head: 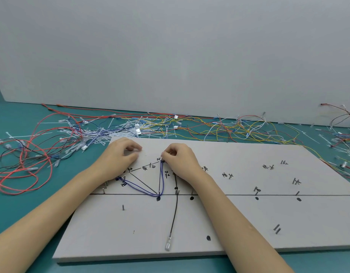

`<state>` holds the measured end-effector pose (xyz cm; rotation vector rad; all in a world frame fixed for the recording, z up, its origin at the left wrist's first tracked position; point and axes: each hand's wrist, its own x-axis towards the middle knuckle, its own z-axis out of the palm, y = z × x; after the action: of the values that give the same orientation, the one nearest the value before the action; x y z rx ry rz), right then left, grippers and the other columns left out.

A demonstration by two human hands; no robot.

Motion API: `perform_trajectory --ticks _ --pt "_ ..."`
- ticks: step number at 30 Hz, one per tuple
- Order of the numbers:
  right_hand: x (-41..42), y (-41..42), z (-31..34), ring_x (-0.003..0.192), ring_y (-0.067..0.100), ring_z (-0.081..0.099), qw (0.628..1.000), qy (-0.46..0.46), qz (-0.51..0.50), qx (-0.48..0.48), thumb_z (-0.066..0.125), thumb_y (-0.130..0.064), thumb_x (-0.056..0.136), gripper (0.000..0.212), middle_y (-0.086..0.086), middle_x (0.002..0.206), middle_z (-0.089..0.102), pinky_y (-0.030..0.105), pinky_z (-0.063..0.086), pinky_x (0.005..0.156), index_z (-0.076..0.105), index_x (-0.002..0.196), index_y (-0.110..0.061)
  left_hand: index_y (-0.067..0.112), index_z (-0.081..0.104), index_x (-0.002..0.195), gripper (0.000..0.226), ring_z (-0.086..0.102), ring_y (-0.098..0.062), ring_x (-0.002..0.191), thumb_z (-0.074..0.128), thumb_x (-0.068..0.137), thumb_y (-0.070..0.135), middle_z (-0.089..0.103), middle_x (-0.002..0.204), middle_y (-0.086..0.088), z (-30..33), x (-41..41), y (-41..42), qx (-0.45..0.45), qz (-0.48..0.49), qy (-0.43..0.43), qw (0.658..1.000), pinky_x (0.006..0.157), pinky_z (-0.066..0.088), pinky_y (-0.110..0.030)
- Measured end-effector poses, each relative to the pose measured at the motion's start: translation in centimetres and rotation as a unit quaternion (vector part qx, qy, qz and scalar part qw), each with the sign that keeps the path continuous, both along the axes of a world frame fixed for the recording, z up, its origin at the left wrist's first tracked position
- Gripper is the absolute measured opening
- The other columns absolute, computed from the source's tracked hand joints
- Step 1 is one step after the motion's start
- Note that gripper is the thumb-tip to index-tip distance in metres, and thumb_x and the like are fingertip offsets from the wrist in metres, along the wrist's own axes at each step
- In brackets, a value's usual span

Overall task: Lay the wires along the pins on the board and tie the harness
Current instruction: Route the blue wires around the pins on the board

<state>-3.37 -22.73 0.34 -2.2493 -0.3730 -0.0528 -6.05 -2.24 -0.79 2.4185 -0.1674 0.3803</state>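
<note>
My right hand point(180, 160) pinches the blue wire point(161, 178) end at a pin near the board point(229, 223) far edge; it runs straight back toward me. Left hand point(121, 156) (loosely curled, empty) rests beside.

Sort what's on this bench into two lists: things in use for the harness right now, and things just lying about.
In use:
- board with its pins
- blue wire, routed round pins; right hand pinches its upper end
- black wire lying down the board
- left hand, resting on the board

Lying about:
- red wires at left
- cable ties
- yellow wires behind the board
</note>
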Motion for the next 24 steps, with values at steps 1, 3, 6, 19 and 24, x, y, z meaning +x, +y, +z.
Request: perform_trajectory --ticks 1,3,6,19,24 --pt "-0.02 -0.01 0.02 0.078 0.018 0.057 1.0 0.0 0.0 0.0 0.057 -0.021 0.086 0.016 -0.002 0.079 0.064 0.03 0.046 0.071 0.07 0.084 -0.012 0.02 0.068 0.106 0.023 0.057 -0.01 0.099 0.059 0.089 0.006 0.062 0.108 0.004 0.01 -0.01 0.0 0.0 0.001 -0.001 1.0 0.082 0.039 -0.021" --pt "-0.05 -0.02 0.04 0.079 0.018 0.058 1.0 0.001 0.001 -0.001 0.057 -0.021 0.086 0.016 -0.001 0.082 0.065 0.032 0.047 0.073 0.07 0.085 -0.012 0.021 0.069 0.104 0.023 0.057 -0.01 0.1 0.06 0.089 0.007 0.062 0.108 0.005 0.02 0.0 0.04 0.0 -0.001 -0.001 1.0 0.084 0.04 -0.022" --pt "-0.07 -0.03 0.05 0.081 0.019 0.059 1.0 0.001 0.0 0.001 0.057 -0.021 0.086 0.016 0.0 0.084 0.067 0.032 0.048 0.074 0.07 0.084 -0.012 0.025 0.072 0.096 0.021 0.056 -0.005 0.098 0.06 0.089 0.009 0.06 0.107 0.007 0.07 -0.06 0.04 -0.005 -0.008 0.002 1.0 0.086 0.04 -0.023" --pt "-0.07 -0.1 0.04 0.08 0.018 0.059 1.0 0.002 0.001 0.001 0.057 -0.022 0.087 0.016 -0.001 0.083 0.065 0.032 0.048 0.074 0.07 0.085 -0.013 0.026 0.072 0.095 0.022 0.056 -0.008 0.099 0.06 0.089 0.008 0.061 0.108 0.005 0.15 -0.14 -0.04 -0.011 -0.01 0.003 1.0 0.088 0.042 -0.026" --pt "-0.05 -0.1 0.06 0.076 0.017 0.056 1.0 -0.001 0.002 -0.002 0.057 -0.022 0.087 0.016 -0.003 0.078 0.062 0.03 0.046 0.07 0.07 0.085 -0.012 0.026 0.072 0.094 0.024 0.057 -0.009 0.099 0.06 0.088 0.006 0.061 0.107 0.004 0.11 -0.17 -0.09 -0.017 -0.007 0.004 1.0 0.087 0.042 -0.026"
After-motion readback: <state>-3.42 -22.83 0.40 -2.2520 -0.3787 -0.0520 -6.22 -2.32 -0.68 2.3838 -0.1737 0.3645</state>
